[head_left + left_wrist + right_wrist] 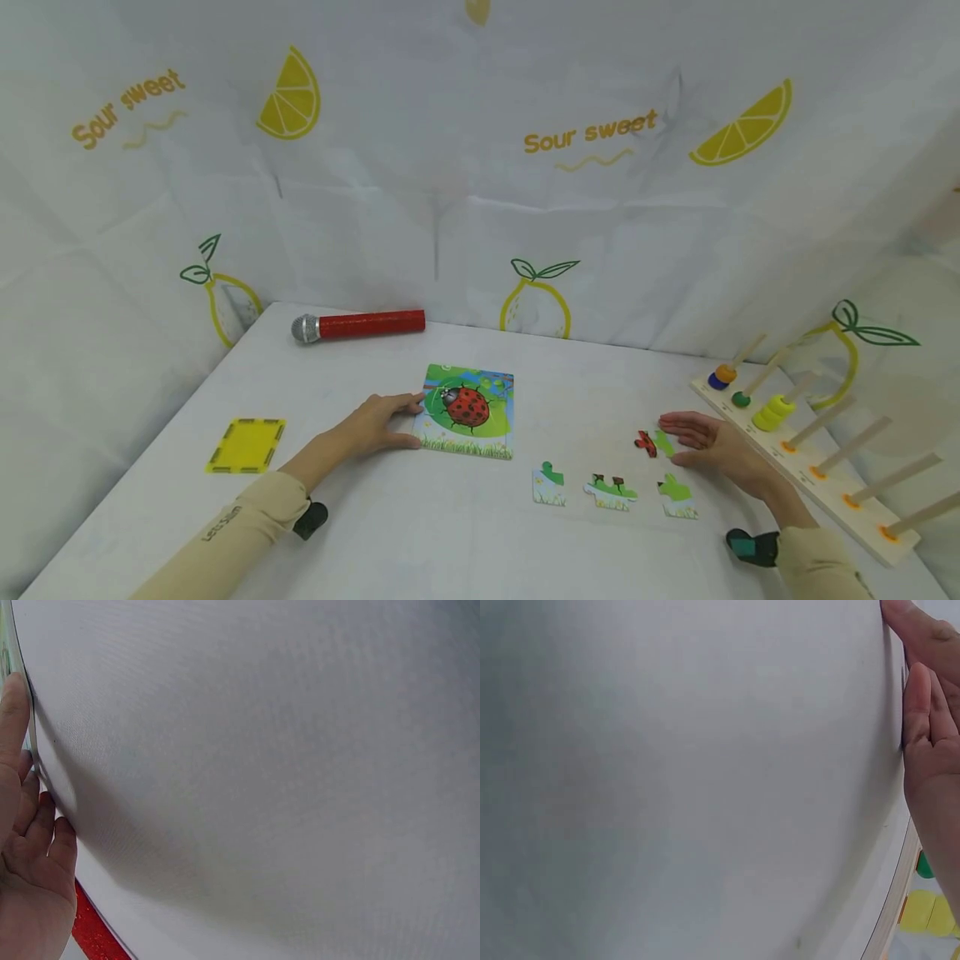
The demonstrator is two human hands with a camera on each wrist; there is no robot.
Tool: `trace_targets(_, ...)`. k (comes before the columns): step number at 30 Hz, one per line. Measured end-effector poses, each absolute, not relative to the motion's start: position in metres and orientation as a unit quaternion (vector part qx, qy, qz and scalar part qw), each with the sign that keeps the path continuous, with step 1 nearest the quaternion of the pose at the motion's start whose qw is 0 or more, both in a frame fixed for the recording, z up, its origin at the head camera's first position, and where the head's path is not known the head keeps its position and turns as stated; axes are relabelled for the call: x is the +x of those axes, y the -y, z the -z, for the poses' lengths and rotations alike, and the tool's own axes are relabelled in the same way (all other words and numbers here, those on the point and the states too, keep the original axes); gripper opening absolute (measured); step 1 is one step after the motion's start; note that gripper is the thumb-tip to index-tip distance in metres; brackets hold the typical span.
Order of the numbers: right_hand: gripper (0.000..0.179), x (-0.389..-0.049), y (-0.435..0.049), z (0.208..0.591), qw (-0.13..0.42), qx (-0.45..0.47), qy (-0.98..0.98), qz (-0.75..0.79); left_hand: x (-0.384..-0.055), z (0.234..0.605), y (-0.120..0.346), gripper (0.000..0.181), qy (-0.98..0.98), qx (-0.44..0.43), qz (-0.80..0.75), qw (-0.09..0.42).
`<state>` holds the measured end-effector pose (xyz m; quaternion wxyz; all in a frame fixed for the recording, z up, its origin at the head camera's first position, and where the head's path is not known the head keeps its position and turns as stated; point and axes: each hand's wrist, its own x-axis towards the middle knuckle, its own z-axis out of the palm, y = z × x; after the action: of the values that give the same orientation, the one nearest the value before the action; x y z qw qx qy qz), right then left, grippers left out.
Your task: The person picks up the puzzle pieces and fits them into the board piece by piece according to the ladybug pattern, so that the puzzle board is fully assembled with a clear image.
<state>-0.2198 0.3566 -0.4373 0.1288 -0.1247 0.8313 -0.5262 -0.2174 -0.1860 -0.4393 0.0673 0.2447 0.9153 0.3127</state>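
A square ladybug puzzle board (467, 410) lies flat on the white table. Along its left edge rests my left hand (377, 427), thumb and fingers spread and touching the border; the left wrist view shows the same hand (30, 847) beside the board's edge (16, 645). To the right, my right hand (712, 447) lies low over the table with its fingertips at the side of a red-and-green puzzle piece (663, 443). Nearer me are three loose pieces: one with grass and a leaf (550, 486), a wide one (611, 493) and a green-topped one (677, 497).
Behind the board on the left lies a red toy microphone (371, 324). A yellow square frame tile (246, 446) is left of my left arm. Along the right table edge stands a wooden peg board (806, 471) with upright pegs and coloured beads (772, 412), close to my right hand.
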Motion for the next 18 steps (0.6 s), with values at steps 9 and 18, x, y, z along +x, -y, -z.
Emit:
trace_targets(9,0.066,-0.217,-0.349,0.437,0.110,-0.085,-0.852,0.505,-0.216,0.441,0.186,0.048,-0.914,0.244,-0.315,0.068)
trace_targets(18,0.066,-0.214,-0.343,0.426,0.174,-0.058,-0.855,0.485,-0.217,0.440,0.186,0.057,-0.916,0.245,-0.309,0.065)
